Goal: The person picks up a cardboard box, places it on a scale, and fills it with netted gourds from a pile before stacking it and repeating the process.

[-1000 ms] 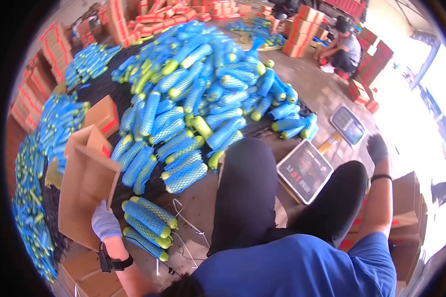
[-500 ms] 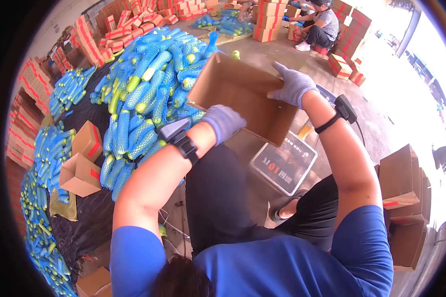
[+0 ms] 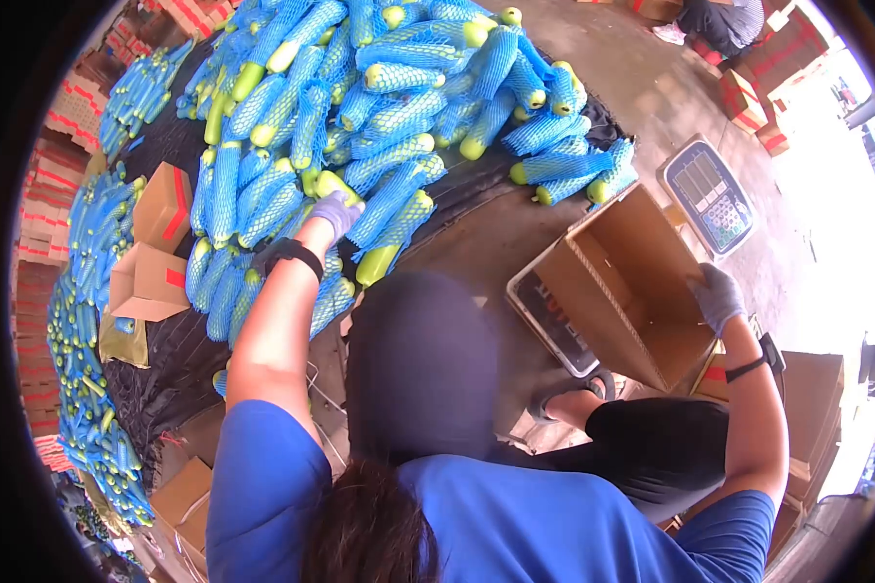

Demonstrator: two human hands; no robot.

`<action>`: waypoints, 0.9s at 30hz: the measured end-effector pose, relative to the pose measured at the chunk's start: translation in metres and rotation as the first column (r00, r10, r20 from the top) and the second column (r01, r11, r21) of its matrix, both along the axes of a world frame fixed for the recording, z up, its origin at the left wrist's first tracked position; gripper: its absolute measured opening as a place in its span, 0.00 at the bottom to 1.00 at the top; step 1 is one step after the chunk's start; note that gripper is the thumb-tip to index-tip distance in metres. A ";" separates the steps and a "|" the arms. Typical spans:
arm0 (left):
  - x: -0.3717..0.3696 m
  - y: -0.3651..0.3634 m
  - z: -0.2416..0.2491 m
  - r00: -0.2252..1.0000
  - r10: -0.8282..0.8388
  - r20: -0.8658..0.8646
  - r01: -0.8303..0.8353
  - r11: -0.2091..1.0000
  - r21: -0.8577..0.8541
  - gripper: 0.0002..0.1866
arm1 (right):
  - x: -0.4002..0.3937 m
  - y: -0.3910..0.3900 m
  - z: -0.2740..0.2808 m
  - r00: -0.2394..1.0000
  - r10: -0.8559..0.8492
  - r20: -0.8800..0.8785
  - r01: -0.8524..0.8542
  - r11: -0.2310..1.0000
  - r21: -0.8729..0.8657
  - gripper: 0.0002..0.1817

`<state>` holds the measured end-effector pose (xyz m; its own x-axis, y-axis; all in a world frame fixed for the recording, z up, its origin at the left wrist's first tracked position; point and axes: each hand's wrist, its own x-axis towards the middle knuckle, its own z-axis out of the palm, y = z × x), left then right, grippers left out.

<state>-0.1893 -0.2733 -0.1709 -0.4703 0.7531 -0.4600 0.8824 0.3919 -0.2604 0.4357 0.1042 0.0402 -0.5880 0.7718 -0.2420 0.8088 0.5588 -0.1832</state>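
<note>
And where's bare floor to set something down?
Concrete floor between the netted pile, scale display and taped boxes; also a narrower strip between pile and scale platform. Crowded: the pile itself, and the platform, largely under the open carton.

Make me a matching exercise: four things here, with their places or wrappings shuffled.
1. Large open brown cardboard box
2. Grey-gloved left hand
3. Grey-gloved right hand
4. Long green vegetables

A. At the box's rim
B. Mostly wrapped in blue mesh
C. Over the flat, dark scale platform
D. Touching the vegetable pile

Pairs: 1-C, 2-D, 3-A, 4-B.
</note>
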 end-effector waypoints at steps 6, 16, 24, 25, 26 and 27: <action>0.070 0.031 0.003 0.791 0.576 0.206 -0.602 0.792 0.096 0.56 | 0.005 0.010 -0.032 0.989 0.126 0.080 -0.098 0.954 -0.283 0.20; 0.034 0.005 -0.065 0.164 0.284 0.945 -0.928 0.369 0.051 0.42 | -0.055 -0.018 0.012 0.928 0.320 -0.192 -0.303 0.946 0.112 0.36; 0.112 0.021 0.038 -0.526 -0.526 0.668 -0.842 0.434 -0.320 0.45 | -0.094 -0.054 0.048 0.876 0.370 -0.310 -0.339 0.929 0.149 0.28; 0.119 0.030 0.041 -0.440 -0.590 0.677 -0.884 0.419 -0.209 0.45 | -0.097 -0.057 0.051 0.881 0.342 -0.326 -0.332 0.939 0.088 0.29; 0.128 0.036 0.045 -0.348 -0.647 0.678 -0.916 0.388 -0.101 0.45 | -0.105 -0.062 0.053 0.878 0.355 -0.321 -0.345 0.934 0.092 0.29; 0.137 0.044 0.057 -0.360 -0.624 0.694 -0.904 0.416 -0.096 0.42 | -0.115 -0.070 0.055 0.856 0.173 -0.487 -0.279 0.948 -0.153 0.32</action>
